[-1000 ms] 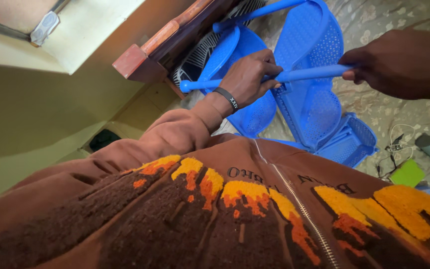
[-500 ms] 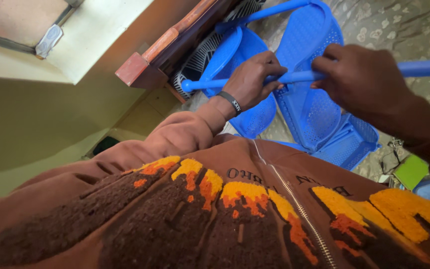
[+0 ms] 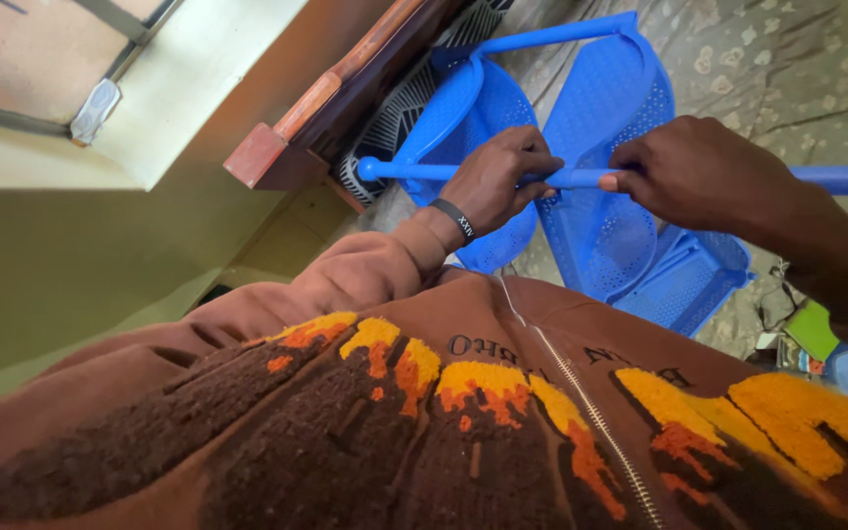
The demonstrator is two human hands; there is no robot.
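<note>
The blue rod [image 3: 581, 178] lay across the perforated blue panels [image 3: 606, 128] above the floor, your left hand [image 3: 498, 177] and right hand [image 3: 699, 177] each clenched around it, not yet fitted anywhere.

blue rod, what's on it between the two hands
In the head view, only a short bare stretch of the blue rod shows between the left hand and right hand.
</note>
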